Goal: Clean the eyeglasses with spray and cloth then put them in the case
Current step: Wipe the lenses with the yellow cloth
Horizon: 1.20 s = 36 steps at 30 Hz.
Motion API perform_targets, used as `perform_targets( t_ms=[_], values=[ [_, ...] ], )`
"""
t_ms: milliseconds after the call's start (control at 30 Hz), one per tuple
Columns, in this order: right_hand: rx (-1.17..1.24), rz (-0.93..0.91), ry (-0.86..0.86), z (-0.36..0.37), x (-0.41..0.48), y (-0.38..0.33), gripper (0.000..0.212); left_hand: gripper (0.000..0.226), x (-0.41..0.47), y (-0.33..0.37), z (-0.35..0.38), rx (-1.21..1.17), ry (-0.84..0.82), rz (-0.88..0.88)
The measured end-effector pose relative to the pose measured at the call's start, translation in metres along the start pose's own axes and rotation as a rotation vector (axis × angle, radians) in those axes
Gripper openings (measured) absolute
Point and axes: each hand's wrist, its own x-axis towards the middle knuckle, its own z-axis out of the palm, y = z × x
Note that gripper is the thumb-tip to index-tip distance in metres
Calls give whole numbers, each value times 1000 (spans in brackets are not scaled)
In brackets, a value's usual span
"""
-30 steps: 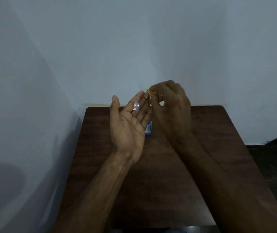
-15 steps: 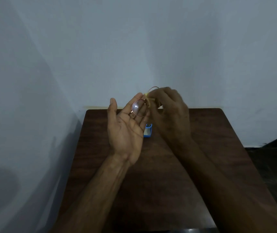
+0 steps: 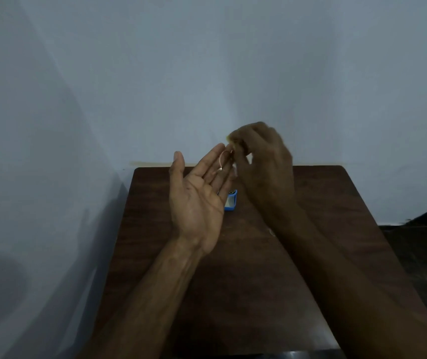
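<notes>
**Eyeglasses held between both hands above the table**

Lighting dim; right side of the scene in shadow.

Left hand: raised above the dark wooden table, palm facing up and toward the camera, fingers extended and loose, thumb apart from the rest. Nothing is clenched. The eyeglasses lie against the tips of these fingers; only a thin, pale curved piece of the frame is readable, with a small bright glint on it. The rest of the frame is hidden or blurred.

Right hand: back of the hand toward the camera, fingers curled in and pinched together at the top, just beside the left fingertips. A small bit of yellow cloth shows at the pinch. The hand appears to grip both cloth and frame, but the contact point is motion-blurred and I cannot tell exactly what the fingertips press.

A small blue object with a pale centre rests on the table below the hands, partly covered by the left palm's edge. Its identity is unclear.

Background: plain pale wall behind the table.
</notes>
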Motion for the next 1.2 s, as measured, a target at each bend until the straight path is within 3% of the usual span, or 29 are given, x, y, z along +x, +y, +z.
perform_targets(
  t_ms=[167, 300, 500, 700, 800, 1000, 1133, 1200],
  values=[
    [94, -109, -14, 0, -29, -20, 13, 80, 2, 8, -6, -25, -3, -11],
    [136, -262, -127, 5, -48, -39, 12, 81, 4, 12, -6, -67, -41, -31],
    [57, -35, 69, 1, -17, -17, 4, 79, 7, 8, -7, -35, 3, 29],
    [135, -157, -153, 0, -33, -26, 10, 75, 8, 10, -9, 6, -14, 32],
    [156, -62, -153, -9, -17, -7, 10, 57, 10, 3, -10, 199, 63, 158],
    [94, -92, -292, -14, -12, 14, 12, 39, 24, -6, -26, 675, 143, 545],
    [70, -151, -129, -9, -24, 14, 11, 34, 23, 1, -22, 743, 65, 607],
    [43, -188, -2, -9, -28, 16, 8, 45, 20, 3, -17, 788, 66, 665]
  ],
)
